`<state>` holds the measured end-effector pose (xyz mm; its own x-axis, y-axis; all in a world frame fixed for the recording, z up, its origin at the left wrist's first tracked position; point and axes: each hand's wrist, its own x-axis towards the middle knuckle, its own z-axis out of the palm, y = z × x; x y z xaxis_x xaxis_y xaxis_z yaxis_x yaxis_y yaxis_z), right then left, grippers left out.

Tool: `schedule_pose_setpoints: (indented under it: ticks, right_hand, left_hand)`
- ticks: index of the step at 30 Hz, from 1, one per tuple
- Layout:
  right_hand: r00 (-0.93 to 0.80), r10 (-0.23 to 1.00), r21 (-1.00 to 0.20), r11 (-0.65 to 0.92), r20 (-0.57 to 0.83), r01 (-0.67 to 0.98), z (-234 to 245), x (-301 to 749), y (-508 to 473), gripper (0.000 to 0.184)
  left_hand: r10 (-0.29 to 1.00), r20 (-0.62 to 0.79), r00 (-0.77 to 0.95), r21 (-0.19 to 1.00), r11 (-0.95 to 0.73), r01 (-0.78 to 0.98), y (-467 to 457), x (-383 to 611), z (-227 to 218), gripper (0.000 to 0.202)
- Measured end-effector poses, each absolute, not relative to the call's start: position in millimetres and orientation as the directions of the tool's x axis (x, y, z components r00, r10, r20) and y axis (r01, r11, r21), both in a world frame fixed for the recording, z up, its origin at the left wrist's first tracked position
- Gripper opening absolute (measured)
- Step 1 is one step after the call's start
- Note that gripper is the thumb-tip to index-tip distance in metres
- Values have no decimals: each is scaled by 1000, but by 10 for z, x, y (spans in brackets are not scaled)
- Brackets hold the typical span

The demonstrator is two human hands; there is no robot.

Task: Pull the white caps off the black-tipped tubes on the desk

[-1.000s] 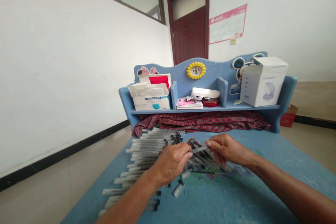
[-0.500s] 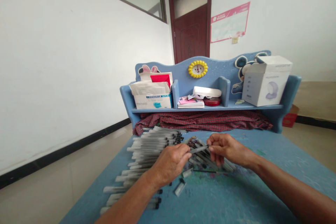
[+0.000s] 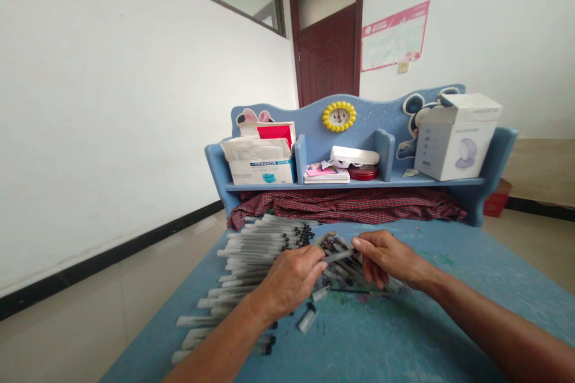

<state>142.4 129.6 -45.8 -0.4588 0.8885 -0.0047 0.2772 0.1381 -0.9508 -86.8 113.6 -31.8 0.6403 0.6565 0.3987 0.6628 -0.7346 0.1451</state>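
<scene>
Between my two hands a translucent grey pen (image 3: 338, 256) is held almost level above the table. My left hand (image 3: 293, 280) is closed, pinching its left end. At the other end, the thumb and forefinger of my right hand (image 3: 390, 257) are pressed on its dark tip, with the other fingers curled below. A long row of similar pens (image 3: 251, 246) with black ends lies left of and partly under my left arm. Behind and below the held pen is a loose heap of pen parts (image 3: 350, 272). Two clear pen caps (image 3: 308, 319) lie in front.
The blue table (image 3: 381, 341) has a raised shelf (image 3: 323, 187) at its back. On it stand a mask box (image 3: 263, 170), papers (image 3: 326, 176), a red round tin (image 3: 363, 173) and a white carton (image 3: 456, 140). Checked cloth (image 3: 350, 206) is bunched beneath. A white wall (image 3: 112, 102) is at left.
My right hand's fingers have shifted slightly on the pen's right end, the thumb now straighter and the lower fingers more spread. My left hand and the pen stay nearly where they were.
</scene>
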Motion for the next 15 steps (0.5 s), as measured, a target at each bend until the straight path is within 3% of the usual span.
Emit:
schedule_pose_setpoints:
  ticks: [7, 12, 15]
  right_hand:
    - [-505, 863, -988, 86, 9, 129, -427, 1427, 1285, 42]
    - [-461, 887, -959, 115, -18, 259, -448, 1411, 1288, 44]
    - [-477, 879, -970, 94, -25, 224, -462, 1418, 1302, 42]
  left_hand:
    - [663, 373, 649, 159, -735, 660, 1141, -880, -334, 13]
    - [682, 354, 640, 162, -719, 676, 1148, -886, -350, 13]
    - [694, 340, 634, 192, -712, 676, 1139, -884, -328, 14]
